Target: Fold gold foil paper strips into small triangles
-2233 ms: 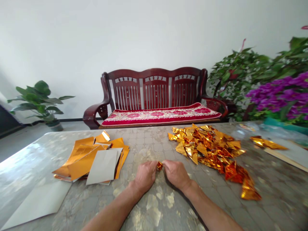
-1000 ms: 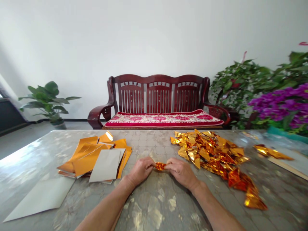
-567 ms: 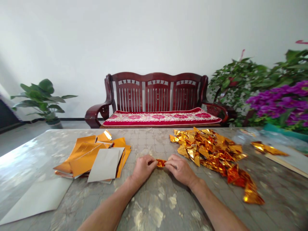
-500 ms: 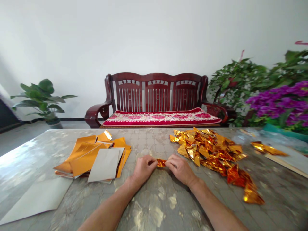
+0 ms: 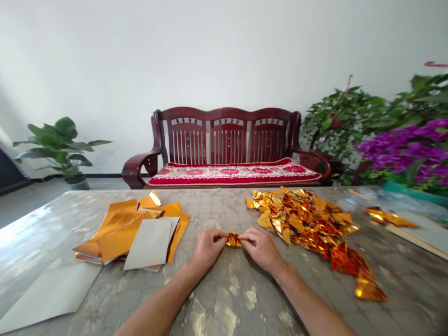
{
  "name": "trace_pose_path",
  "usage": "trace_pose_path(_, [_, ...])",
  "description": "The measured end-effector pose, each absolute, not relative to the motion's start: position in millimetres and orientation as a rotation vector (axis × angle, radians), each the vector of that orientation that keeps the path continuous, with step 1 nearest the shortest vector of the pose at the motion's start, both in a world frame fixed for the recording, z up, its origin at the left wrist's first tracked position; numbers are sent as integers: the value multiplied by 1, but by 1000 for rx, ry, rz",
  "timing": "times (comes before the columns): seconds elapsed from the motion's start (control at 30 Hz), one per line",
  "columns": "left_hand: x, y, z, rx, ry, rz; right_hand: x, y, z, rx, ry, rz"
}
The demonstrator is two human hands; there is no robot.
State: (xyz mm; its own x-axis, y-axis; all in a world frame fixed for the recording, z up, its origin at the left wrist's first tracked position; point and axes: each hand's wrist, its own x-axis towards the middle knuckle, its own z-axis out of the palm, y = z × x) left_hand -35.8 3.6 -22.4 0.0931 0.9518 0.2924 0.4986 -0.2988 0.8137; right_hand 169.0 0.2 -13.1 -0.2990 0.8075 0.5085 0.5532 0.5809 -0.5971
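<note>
light: bright, soft daylight | glare: table [image 5: 33, 228] left side, gold foil [image 5: 234, 240] glinting | shadows: faint | edges: bowed

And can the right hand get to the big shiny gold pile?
Probably yes. The right hand sits right beside the heap of gold foil triangles, with just a stretch of tabletop between them. But it's pinching the small folded foil piece now.

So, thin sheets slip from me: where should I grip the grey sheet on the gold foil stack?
The grey sheet's near edge, pinched from your side with your left hand: it lies flat, and that edge seems to jut past the gold foil stack, leaving finger room.
</note>
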Motion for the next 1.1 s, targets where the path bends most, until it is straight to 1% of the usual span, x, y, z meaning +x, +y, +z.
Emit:
trace_pose_path(0.27, [-37, 7, -24, 1771, 1372, 1107, 167, 5, -18, -1118, -1987, 415])
trace_pose_path(0.53, [-36, 5, -29, 1862, 1423, 1222, 174, -6, -3, -1002, -2102, 400])
trace_pose_path(0.9, [-37, 6, -35, 1825, 1416, 1203, 175, -2, -11, -987, -2131, 270])
trace_pose_path(1.1, [-35, 2, -30, 1691, 1357, 1234, 181, 1, -10, -953, -2107, 120])
